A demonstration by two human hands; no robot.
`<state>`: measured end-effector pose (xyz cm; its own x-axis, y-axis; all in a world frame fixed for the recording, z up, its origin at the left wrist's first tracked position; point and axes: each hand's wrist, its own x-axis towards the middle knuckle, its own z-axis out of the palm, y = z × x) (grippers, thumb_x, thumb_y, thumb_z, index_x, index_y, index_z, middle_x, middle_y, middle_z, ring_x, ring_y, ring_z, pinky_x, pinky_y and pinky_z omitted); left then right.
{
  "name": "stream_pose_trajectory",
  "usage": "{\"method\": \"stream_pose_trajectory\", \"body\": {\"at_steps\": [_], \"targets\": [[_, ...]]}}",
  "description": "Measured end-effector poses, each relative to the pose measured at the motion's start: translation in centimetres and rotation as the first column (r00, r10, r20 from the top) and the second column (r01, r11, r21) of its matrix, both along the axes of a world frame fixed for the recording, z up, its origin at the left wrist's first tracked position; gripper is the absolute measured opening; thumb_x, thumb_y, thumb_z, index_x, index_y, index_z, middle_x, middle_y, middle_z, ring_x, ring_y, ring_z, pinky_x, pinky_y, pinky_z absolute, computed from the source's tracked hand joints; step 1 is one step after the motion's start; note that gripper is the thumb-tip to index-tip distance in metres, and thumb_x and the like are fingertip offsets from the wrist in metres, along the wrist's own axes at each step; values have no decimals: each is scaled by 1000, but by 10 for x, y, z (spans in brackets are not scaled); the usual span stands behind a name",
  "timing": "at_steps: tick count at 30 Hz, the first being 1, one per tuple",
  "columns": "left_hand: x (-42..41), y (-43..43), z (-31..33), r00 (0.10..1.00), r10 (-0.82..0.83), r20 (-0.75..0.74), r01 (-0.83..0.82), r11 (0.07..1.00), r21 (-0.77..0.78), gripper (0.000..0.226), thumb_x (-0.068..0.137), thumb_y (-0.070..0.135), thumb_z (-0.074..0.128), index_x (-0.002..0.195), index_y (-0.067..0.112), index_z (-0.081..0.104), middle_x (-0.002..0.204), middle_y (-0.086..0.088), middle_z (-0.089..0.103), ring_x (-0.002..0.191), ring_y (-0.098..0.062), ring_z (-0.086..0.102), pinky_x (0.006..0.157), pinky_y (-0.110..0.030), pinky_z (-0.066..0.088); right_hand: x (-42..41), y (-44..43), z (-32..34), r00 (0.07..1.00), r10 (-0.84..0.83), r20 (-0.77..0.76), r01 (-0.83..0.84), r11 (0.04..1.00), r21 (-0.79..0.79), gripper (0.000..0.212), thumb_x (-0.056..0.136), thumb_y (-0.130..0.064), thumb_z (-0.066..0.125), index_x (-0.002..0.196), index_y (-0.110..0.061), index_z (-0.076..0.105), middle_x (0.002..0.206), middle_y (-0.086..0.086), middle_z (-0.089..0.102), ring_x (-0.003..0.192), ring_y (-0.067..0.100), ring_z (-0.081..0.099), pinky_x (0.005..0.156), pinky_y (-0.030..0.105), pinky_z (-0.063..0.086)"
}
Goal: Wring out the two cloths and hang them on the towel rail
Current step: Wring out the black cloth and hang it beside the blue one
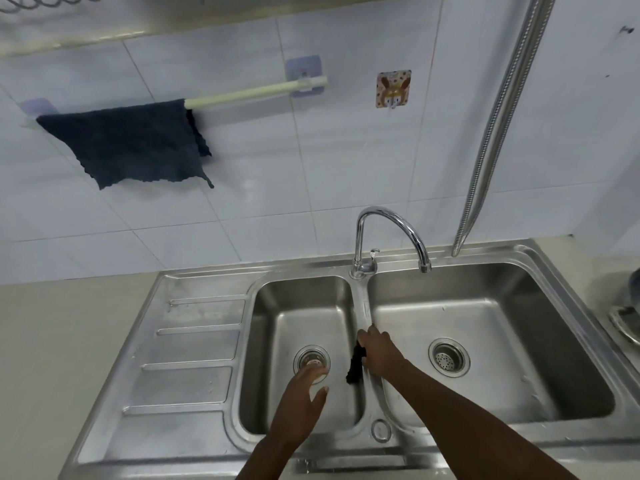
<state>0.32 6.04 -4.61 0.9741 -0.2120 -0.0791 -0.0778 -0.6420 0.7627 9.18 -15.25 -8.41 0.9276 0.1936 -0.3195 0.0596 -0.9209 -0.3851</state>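
Observation:
A dark blue cloth hangs spread over the left half of the pale towel rail on the tiled wall. My right hand is closed on a second dark cloth, bunched into a small wad that dangles over the divider between the two sink basins. My left hand hovers over the left basin near its drain, fingers apart and holding nothing, just left of the wad.
The steel double sink has a ribbed drainboard on its left. A chrome tap arches over the right basin. A metal hose runs down the wall at right. A cartoon sticker hook sits right of the rail. Metal cookware lies at the right edge.

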Motion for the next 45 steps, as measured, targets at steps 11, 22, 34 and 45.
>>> {"method": "stream_pose_trajectory", "body": {"at_steps": [11,22,34,45], "targets": [[18,-8,39,998,-37,-57,27,983,-180,48,85,26,67,124,44,47,132,18,51,124,-1,48,108,-38,42,-19,-20,92,961,-275,-27,245,801,546,24,68,-6,66,90,-14,62,92,5,64,78,13,58,64,20,43],[48,-37,90,952,-277,-129,212,904,-371,89,70,19,84,143,30,34,136,11,55,122,-3,54,101,-32,49,-55,-3,186,929,-262,-260,343,349,872,16,85,2,53,98,-6,59,94,10,59,86,24,64,78,39,56],[49,-3,132,926,-194,-324,103,955,-276,19,90,11,54,107,17,63,72,4,54,63,-9,48,59,-22,42,-56,2,177,912,-409,29,280,674,684,23,83,-18,68,100,-16,52,104,6,54,81,10,58,71,23,50],[60,17,173,602,-412,-684,-73,825,-560,12,89,8,51,100,9,48,71,2,44,49,-2,33,36,-10,23,-59,41,161,776,46,629,-271,925,267,38,90,-13,54,128,-18,48,124,3,55,109,9,50,97,29,45]]}}
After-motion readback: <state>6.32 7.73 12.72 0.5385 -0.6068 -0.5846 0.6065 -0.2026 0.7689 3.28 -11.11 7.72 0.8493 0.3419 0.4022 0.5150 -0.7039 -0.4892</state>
